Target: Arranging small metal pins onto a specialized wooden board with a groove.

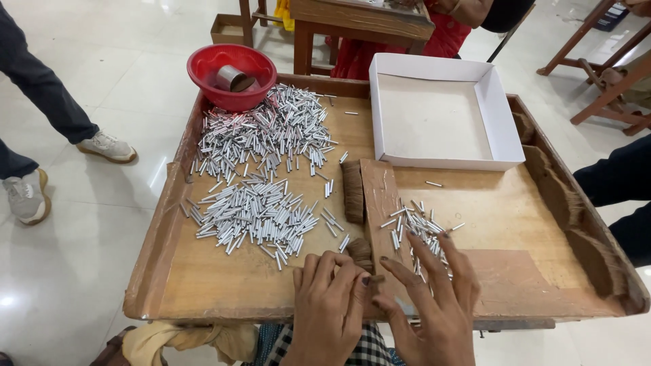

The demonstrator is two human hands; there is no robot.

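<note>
My left hand (330,308) rests palm down at the near edge of the wooden tray table (224,281), fingers curled beside a small brown bundle of thread (361,252). My right hand (434,301) lies flat with fingers spread over a small scatter of short silver tubes (415,227) next to a raised wooden strip (380,196). Neither hand grips anything. A large heap of the same silver tubes (261,163) covers the left half of the tray. A brown brush-like roll (352,191) lies beside the strip.
A red plastic bowl (232,74) holding a metal can (234,78) sits at the far left corner. An empty white cardboard box (441,112) stands at the far right. Other people's legs stand to the left (41,88) and right (620,196). Wooden furniture is behind.
</note>
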